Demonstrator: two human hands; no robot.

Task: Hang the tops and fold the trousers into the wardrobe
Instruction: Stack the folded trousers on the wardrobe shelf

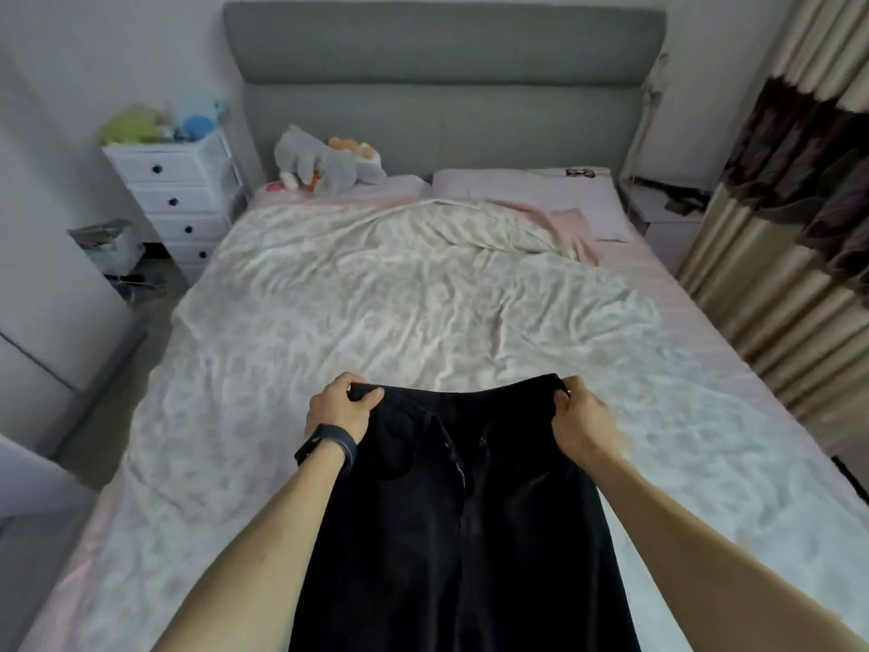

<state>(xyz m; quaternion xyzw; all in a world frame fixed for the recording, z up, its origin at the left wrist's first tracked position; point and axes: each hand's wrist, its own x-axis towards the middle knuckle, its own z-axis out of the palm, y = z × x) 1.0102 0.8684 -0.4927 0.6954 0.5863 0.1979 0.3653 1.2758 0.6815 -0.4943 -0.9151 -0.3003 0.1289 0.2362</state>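
left grip (336, 409), right grip (580, 423): both holding black trousers (461, 534) waistband | over rumpled bed (376, 298) | curtain (776, 275) right

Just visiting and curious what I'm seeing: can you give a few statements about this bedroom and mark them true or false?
1. The left hand and right hand both grip the black trousers at the waistband. True.
2. The trousers are folded into a neat square. False: they are unfolded.
3. A dark wristband sits on the right wrist. False: the wristband is on the left wrist.
4. By the headboard lie soft toys. True.
5. The white drawer chest stands beside the curtain. False: the chest and curtain are on opposite sides of the bed.
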